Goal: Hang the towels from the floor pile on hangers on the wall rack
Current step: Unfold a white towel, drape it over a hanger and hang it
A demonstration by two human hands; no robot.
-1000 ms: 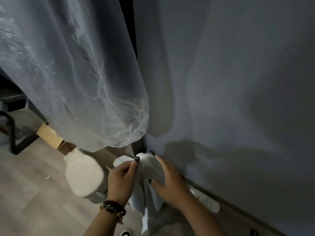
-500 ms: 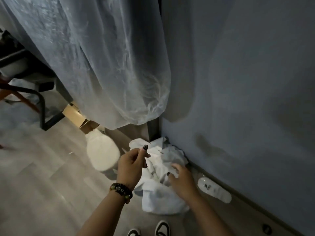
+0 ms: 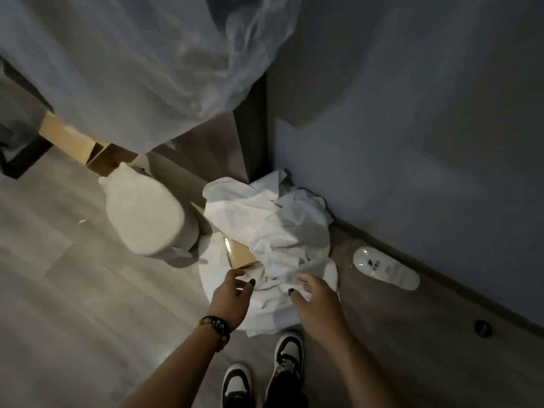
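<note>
A crumpled pile of white towels (image 3: 273, 225) lies on the floor in the corner by the blue-grey wall. My left hand (image 3: 232, 295), with a bead bracelet at the wrist, hovers over the pile's near left edge, fingers loosely bent and holding nothing. My right hand (image 3: 315, 298) is spread over the near right edge, fingertips at the cloth, with no grip that I can see. No hanger or wall rack is in view.
A white rounded stool-like object (image 3: 144, 213) stands left of the pile, with a cardboard box (image 3: 67, 139) behind it. Clear plastic sheeting (image 3: 132, 69) hangs overhead. A flat white device (image 3: 385, 270) lies by the baseboard. My shoes (image 3: 288, 357) are just before the pile.
A second ago both hands held a white towel up by the wall. The towel has since gone down onto the pile, my view has tilted down, and both hands have lowered to its near edge.
</note>
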